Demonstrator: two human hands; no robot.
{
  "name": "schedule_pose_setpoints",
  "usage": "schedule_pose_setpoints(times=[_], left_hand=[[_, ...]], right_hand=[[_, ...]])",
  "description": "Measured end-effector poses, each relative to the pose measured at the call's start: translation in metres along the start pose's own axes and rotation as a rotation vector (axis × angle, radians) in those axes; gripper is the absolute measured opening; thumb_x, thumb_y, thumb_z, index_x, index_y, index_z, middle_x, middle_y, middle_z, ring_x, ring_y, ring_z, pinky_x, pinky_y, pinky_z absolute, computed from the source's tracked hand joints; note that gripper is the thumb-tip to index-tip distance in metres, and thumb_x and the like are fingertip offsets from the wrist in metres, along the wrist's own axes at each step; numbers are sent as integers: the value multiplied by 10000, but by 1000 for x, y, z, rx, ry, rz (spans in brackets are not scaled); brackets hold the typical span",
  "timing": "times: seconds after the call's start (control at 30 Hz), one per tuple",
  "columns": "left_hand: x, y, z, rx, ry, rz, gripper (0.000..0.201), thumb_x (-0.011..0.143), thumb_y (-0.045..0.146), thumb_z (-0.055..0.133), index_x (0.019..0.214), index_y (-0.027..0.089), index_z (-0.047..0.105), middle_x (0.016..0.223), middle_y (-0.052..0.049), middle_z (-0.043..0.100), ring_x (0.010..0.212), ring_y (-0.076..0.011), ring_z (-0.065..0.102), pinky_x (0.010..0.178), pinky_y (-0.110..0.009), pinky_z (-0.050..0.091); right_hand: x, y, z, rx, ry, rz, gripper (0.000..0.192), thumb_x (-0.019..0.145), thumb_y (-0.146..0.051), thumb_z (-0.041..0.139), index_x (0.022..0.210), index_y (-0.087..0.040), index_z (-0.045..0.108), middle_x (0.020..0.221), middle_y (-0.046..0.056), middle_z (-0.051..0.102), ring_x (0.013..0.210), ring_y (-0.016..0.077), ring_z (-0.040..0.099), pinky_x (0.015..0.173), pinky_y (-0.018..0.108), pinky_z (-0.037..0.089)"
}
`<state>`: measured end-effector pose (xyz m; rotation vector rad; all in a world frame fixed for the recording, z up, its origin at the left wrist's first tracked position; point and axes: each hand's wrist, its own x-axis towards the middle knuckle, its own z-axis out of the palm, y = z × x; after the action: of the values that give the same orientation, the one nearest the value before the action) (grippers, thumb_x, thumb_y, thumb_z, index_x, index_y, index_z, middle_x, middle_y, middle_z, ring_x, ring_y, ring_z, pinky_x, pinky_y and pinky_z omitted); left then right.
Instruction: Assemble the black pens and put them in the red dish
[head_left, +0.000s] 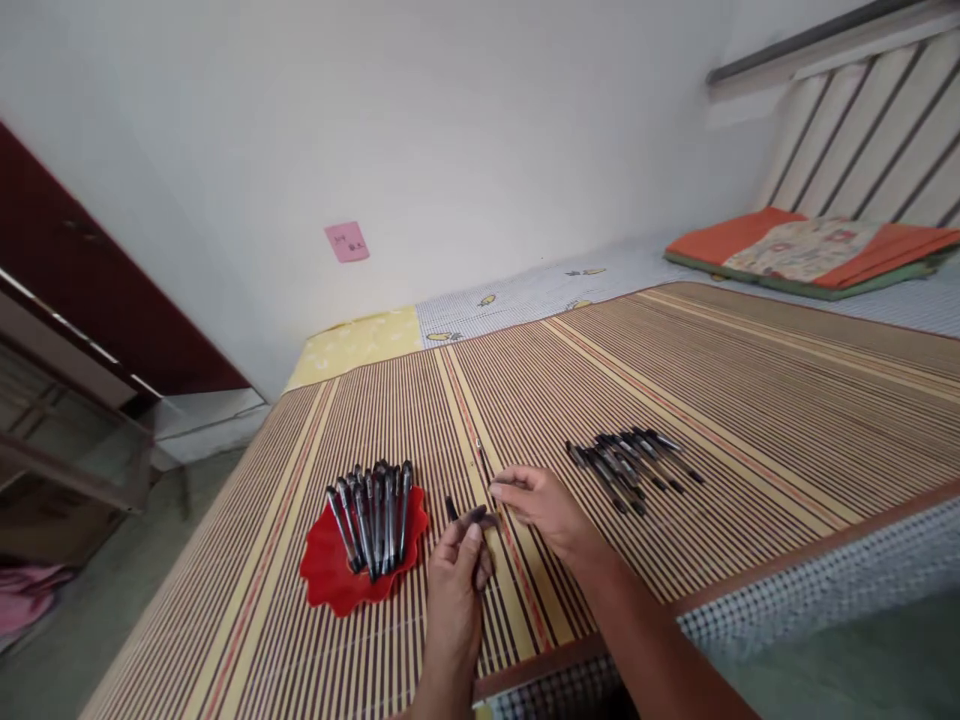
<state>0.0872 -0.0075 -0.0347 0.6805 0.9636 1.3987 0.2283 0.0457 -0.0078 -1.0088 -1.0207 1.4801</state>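
My left hand (457, 580) pinches a dark pen barrel (469, 517) over the striped bamboo mat (750, 400). Just to its right, my right hand (540, 505) holds a thin pen refill (481, 462) that points away from me. A red leaf-shaped dish (330, 580) with several black-capped pens (371, 515) lies left of my left hand. Several more dark pens (630, 462) lie in a loose row on the mat to the right of my right hand.
The mat covers a bed with a checked sheet (847, 580) at its near edge. An orange folded cushion (810, 250) lies at the far right by a striped headboard. A pink note (346, 241) sticks to the white wall. A dark red cabinet (90, 290) stands at the left.
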Motion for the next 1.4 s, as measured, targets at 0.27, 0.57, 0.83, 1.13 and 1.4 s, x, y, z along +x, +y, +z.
schedule_pose_setpoints(times=[0.27, 0.57, 0.83, 1.13, 1.4], left_hand=[[0, 1, -5, -31, -43, -18, 308, 716, 357, 862, 843, 135, 691, 649, 37, 562, 486, -29, 366, 461, -149, 297], [-4, -3, -3, 122, -46, -62, 369, 651, 402, 890, 835, 132, 719, 657, 9, 619, 534, -58, 466, 486, -161, 342], [-4, -13, -3, 145, -53, -56, 352, 662, 401, 877, 821, 144, 697, 678, -9, 655, 565, -88, 515, 523, -190, 377], [-8, -4, 1, 231, -91, 3, 488, 859, 579, 652, 1019, 126, 741, 628, -4, 579, 530, -93, 407, 503, -201, 327], [-18, 7, 13, 399, -121, 68, 456, 839, 607, 650, 828, 162, 748, 591, -11, 550, 567, -146, 425, 551, -242, 347]], right_hand=[[-5, 6, 16, 35, -109, 29, 285, 631, -388, 821, 742, -166, 680, 598, -61, 543, 511, 71, 440, 489, 217, 345], [-4, -18, -11, 70, -25, -161, 357, 810, -419, 712, 1058, -164, 740, 606, -39, 586, 513, 74, 445, 488, 224, 308], [-7, -23, -9, 68, -69, -131, 242, 768, -383, 749, 857, -159, 727, 720, 13, 705, 486, 56, 450, 451, 208, 320], [-5, -29, -18, 218, 110, -207, 291, 676, -360, 841, 830, -171, 682, 770, 14, 720, 605, 99, 619, 624, 246, 533], [-15, -49, -18, 327, 236, -380, 231, 743, -323, 802, 876, -203, 656, 850, 17, 703, 645, 115, 622, 696, 310, 574]])
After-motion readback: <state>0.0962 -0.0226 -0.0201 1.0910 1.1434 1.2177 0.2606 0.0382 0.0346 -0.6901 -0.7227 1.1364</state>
